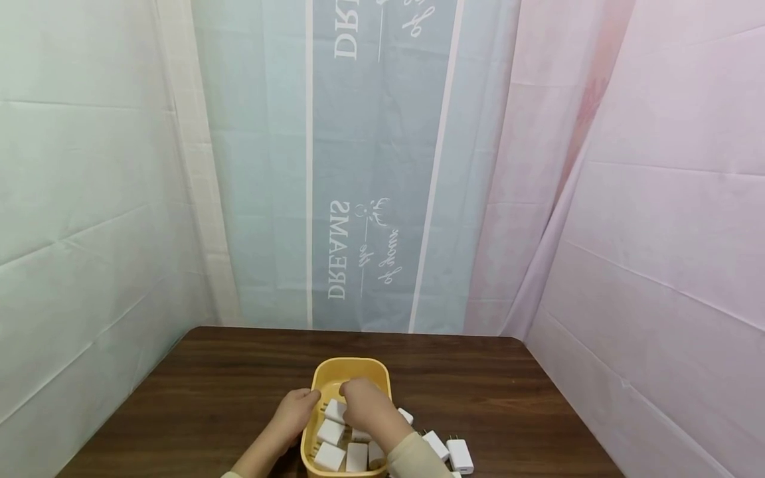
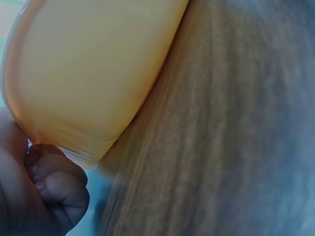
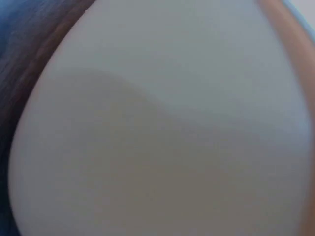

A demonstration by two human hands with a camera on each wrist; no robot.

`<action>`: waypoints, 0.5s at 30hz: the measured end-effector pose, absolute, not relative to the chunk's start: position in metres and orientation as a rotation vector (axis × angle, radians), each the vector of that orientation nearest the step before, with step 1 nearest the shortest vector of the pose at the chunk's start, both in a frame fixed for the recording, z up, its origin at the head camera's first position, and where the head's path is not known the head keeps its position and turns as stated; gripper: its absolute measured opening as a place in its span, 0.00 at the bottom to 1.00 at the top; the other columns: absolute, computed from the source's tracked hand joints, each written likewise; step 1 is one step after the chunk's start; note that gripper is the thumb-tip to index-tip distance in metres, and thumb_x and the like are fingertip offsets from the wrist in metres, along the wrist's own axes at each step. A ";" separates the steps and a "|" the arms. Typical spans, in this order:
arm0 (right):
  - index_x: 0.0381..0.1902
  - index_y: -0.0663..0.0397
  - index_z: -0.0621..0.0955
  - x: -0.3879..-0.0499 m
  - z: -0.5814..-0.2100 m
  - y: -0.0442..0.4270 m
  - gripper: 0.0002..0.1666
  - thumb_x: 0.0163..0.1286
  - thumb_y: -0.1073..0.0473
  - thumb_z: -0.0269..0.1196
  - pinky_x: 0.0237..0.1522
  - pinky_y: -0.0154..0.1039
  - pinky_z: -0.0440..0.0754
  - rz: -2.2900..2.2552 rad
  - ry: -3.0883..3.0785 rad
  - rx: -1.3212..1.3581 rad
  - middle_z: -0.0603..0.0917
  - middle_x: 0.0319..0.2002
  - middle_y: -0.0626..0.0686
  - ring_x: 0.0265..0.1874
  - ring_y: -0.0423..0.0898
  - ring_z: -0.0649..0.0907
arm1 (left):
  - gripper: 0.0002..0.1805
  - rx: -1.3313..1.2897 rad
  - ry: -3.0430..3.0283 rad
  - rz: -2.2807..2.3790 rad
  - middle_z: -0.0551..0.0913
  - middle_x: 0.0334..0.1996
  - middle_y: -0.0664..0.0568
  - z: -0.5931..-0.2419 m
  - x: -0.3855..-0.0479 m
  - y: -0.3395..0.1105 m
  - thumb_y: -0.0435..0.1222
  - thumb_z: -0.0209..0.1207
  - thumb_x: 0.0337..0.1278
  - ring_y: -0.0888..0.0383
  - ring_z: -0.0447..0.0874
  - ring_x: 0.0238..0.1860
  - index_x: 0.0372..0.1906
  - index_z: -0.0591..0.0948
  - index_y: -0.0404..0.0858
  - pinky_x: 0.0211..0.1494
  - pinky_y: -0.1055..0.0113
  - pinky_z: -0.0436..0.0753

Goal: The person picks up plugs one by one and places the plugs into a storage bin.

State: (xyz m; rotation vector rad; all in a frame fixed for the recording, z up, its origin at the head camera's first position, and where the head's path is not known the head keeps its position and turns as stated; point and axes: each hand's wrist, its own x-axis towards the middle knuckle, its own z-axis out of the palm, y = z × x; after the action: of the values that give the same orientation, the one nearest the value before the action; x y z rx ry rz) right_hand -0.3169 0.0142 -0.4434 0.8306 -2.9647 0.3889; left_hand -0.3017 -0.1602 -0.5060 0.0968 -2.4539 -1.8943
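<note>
A yellow basket [image 1: 382, 372] stands on the table, holding several white chargers [image 1: 331, 431] with metal prongs. My left hand [image 1: 293, 415] grips the basket's left rim with thumb and curled fingers; in the left wrist view the hand [image 2: 49, 191] is at the corner of the basket's wall [image 2: 93, 64]. My right hand [image 1: 370, 408] reaches inside the basket, over the chargers, its fingers bent down beside one white charger [image 1: 336, 411]. Whether it holds that charger is hidden. A pale, blurred surface fills the right wrist view, and no fingers can be made out there.
Several more white chargers [image 1: 460, 456] lie on the dark wooden table [image 1: 239, 372] right of the basket, partly behind the right forearm. Printed fabric [image 1: 382, 166] hangs behind the table, and pale cloth walls flank both sides.
</note>
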 end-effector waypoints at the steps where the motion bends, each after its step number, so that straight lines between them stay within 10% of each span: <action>1: 0.49 0.54 0.87 -0.316 -0.443 0.016 0.19 0.57 0.65 0.73 0.48 0.41 0.85 0.385 -2.960 0.829 0.88 0.44 0.49 0.45 0.45 0.86 | 0.20 0.093 -2.450 -1.902 0.84 0.22 0.51 -0.506 -0.302 -0.160 0.41 0.47 0.72 0.60 0.83 0.22 0.35 0.83 0.30 0.24 0.66 0.81; 15: 0.57 0.57 0.84 -0.307 -0.422 0.043 0.23 0.63 0.62 0.71 0.50 0.46 0.85 0.465 -2.989 0.808 0.85 0.55 0.54 0.52 0.49 0.85 | 0.20 0.081 -2.467 -1.931 0.85 0.22 0.51 -0.509 -0.305 -0.162 0.41 0.47 0.71 0.59 0.84 0.21 0.35 0.83 0.32 0.22 0.67 0.81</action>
State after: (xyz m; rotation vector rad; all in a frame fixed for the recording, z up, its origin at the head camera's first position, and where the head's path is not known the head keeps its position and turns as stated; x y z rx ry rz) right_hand -0.3071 0.0434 -0.4217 0.8078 -2.9889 0.4654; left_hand -0.3049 -0.1623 -0.5087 0.0810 -2.4674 -1.9310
